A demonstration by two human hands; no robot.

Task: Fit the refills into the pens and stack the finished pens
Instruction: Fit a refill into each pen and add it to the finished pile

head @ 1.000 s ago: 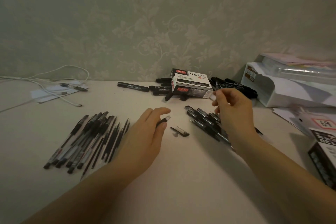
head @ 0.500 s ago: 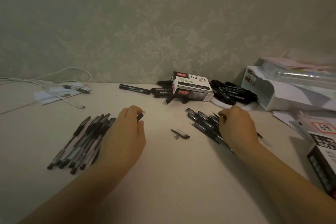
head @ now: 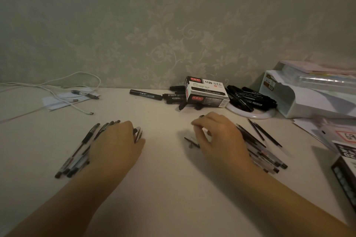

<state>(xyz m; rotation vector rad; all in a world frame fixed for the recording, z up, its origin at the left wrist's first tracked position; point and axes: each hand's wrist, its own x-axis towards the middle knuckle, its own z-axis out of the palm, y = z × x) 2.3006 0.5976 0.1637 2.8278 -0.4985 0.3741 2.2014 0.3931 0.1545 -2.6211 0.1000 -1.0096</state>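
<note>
your left hand [head: 115, 144] rests on the stack of black-capped clear pens [head: 77, 152], fingers hidden, grip unclear. right hand [head: 217, 136] pinches toward the small black cap [head: 192, 142]; next, lift it cleanly.

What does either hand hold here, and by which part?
Cannot be told: left hand lies over the pen pile; right hand hangs, fingers curled, over a small black piece.

pen stack [head: 77, 152] left, loose pens [head: 264, 152] right — box [head: 206, 92] behind
</note>
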